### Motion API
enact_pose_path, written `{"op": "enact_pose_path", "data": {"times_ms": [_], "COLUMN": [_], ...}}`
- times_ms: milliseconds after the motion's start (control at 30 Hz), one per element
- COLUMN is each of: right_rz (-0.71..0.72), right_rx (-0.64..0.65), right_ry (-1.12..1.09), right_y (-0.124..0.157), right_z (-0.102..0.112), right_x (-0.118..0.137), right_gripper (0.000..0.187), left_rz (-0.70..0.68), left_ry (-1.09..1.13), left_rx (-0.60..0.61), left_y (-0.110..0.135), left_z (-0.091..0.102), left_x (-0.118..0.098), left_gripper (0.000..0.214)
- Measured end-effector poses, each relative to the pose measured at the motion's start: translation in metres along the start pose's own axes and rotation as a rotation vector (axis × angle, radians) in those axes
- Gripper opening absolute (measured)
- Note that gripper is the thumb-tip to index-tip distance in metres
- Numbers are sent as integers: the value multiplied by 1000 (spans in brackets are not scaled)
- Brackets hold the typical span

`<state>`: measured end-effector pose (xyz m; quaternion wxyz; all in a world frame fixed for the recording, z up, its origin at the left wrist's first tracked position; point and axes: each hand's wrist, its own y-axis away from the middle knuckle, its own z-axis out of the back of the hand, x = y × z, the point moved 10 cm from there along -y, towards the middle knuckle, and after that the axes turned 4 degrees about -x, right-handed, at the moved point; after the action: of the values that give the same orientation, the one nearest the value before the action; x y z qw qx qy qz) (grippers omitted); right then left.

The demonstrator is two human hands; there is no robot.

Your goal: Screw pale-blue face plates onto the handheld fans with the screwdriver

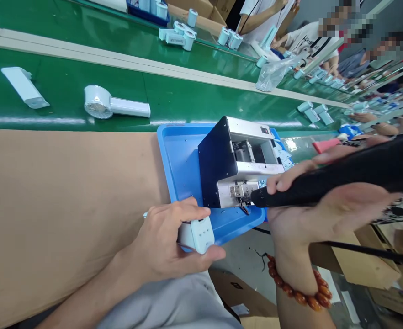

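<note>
My left hand [163, 237] is closed around a pale blue plastic piece [203, 234], with a small holed end face turned toward the right. That piece looks like the body of a handheld fan, though most of it is hidden in my grip. A black electric screwdriver [338, 176] lies across my right hand [307, 221], fingers and thumb wrapped around it. Its nose is at the silver pick-up block [244, 189] of a black and silver screw feeder [215, 164]; the bit's contact there is too small to make out.
The feeder stands in a blue tray [176, 160] with loose screws. Beyond the brown mat [67, 183], a white handheld fan [98, 103] and a white casing [25, 87] lie on the green belt [174, 93]. Cardboard boxes [362, 265] are at lower right; several people work farther back.
</note>
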<state>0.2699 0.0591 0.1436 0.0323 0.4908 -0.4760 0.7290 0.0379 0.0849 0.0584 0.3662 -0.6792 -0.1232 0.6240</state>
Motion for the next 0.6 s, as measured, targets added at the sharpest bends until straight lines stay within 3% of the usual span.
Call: {"op": "enact_pose_path", "data": {"times_ms": [133,200,300,333,433,600], "right_rz": [-50,0,112,151,186,136], "right_rx": [-47,-106,-102,-93,-53,-94], "right_ry": [-133,-263,-270,-269,-311,-322], "right_y": [9,8,-1,-3,-5,7], "right_z": [6,14,14,12,3,5], "right_x": [-4,3,14,16,7,-4], "right_gripper": [40,31,72,74,33,29], "left_rz": [-13,-6,-1,0,9,1], "left_ry": [-1,0,11,14,7,-16], "left_rx": [20,15,11,12,13,11], "left_y": [1,2,3,3,3,3], "left_z": [-1,0,1,1,2,4], "left_x": [0,1,2,1,2,2], "left_gripper": [39,43,45,45,44,40]}}
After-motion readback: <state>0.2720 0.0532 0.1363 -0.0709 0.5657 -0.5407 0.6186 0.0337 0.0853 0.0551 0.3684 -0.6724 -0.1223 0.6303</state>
